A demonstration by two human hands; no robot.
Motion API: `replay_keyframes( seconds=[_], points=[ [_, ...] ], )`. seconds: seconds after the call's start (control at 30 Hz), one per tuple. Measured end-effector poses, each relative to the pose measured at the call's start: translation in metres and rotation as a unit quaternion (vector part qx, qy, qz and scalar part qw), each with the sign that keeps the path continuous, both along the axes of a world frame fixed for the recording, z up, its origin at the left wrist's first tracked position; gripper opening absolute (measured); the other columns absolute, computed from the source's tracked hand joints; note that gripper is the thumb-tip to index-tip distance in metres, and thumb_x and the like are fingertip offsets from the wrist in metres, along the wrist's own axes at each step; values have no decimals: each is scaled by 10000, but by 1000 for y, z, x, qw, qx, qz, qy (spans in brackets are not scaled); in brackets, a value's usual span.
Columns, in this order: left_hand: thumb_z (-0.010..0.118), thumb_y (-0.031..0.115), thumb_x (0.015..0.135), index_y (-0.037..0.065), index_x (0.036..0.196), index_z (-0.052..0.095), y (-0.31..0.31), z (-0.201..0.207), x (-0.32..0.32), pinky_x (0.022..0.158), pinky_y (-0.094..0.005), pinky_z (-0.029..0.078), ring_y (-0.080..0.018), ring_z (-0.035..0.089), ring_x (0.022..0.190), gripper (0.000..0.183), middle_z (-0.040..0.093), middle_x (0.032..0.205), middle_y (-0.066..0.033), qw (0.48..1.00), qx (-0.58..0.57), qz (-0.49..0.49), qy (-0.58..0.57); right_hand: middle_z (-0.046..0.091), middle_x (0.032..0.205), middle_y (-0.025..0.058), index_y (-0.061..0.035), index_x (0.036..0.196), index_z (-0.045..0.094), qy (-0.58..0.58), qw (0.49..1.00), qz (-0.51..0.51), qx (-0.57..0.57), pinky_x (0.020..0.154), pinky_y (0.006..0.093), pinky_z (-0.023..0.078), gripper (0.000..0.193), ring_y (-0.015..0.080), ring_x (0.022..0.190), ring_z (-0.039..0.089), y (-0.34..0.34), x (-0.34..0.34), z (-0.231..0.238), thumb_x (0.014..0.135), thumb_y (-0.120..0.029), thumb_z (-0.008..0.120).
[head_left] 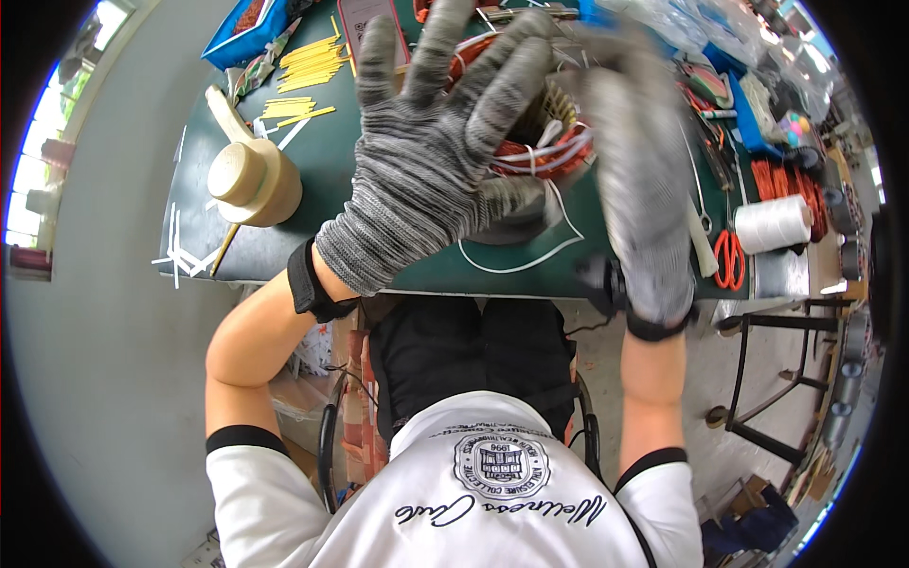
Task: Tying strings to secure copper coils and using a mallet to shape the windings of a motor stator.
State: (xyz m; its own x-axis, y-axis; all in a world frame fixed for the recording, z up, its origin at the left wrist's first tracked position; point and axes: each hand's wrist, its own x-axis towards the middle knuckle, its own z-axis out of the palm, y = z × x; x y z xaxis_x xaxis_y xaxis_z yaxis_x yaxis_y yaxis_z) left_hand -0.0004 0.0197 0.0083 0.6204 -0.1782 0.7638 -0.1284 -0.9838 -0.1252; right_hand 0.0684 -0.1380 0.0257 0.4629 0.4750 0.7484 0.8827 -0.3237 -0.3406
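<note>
My left hand (417, 151), in a grey striped knit glove, lies over a motor stator with its fingers stretched and spread. The stator's red-brown copper winding (544, 159) is bound with white cord and shows between my hands. A loose end of white cord (530, 267) curves over the table in front of it. On the stator's right side is my right hand (644, 161), also gloved and smeared by motion. Its fingers are too blurred to read, and I cannot tell whether it holds anything. Both hands hide much of the stator.
On the green table (327, 189), a cream mallet (254, 180) and yellow strips (311, 66) lie left. White strips (185, 256) lie near the left edge. Red-handled scissors (729, 260), a white thread spool (774, 224) and copper wire (791, 185) are right. A blue bin (227, 47) stands far left.
</note>
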Motion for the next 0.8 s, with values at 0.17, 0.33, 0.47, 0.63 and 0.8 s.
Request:
replay_keyframes(
  seconds=[0.17, 0.33, 0.47, 0.63, 0.8],
  points=[
    [721, 444, 624, 93, 1277, 450, 3, -12, -4, 1062, -540, 185, -327, 334, 1266, 789, 430, 1324, -168, 997, -22, -64, -21, 581, 951, 76, -14, 1055, 544, 439, 839, 230, 226, 789, 245, 475, 209, 140, 858, 555, -20, -7, -13, 857, -10, 478],
    [654, 176, 733, 29, 1051, 556, 2, -9, -1, 1033, -542, 251, -345, 538, 910, 364, 559, 863, -132, 966, -51, -171, 189, 586, 1026, 145, 10, 1175, 502, 84, 993, -51, 63, 775, 297, 477, 330, 214, 798, 567, -42, -21, -89, 864, -15, 395],
    [658, 143, 737, 40, 1023, 558, 4, -16, -1, 1008, -521, 278, -339, 520, 874, 320, 542, 825, -116, 970, -50, -198, 134, 564, 1125, 165, -2, 1342, 364, 264, 958, 42, 101, 757, 311, 479, 520, 205, 790, 574, -19, -51, -87, 825, 7, 414],
    [659, 174, 740, 41, 1040, 567, 4, -14, -1, 1006, -502, 278, -334, 522, 908, 341, 546, 852, -106, 968, -62, -180, 165, 568, 940, 107, -45, 1381, 322, 172, 978, 36, 108, 711, 269, 477, 538, 124, 778, 563, -28, -42, -85, 848, -3, 380],
    [652, 182, 731, 44, 1043, 584, 4, -19, 4, 1011, -499, 274, -320, 529, 919, 348, 548, 879, -99, 969, -46, -167, 176, 581, 1100, 161, -25, 1306, 421, 253, 955, 65, 138, 822, 343, 453, 474, 252, 878, 554, -29, -55, -83, 836, -55, 474]
  ],
)
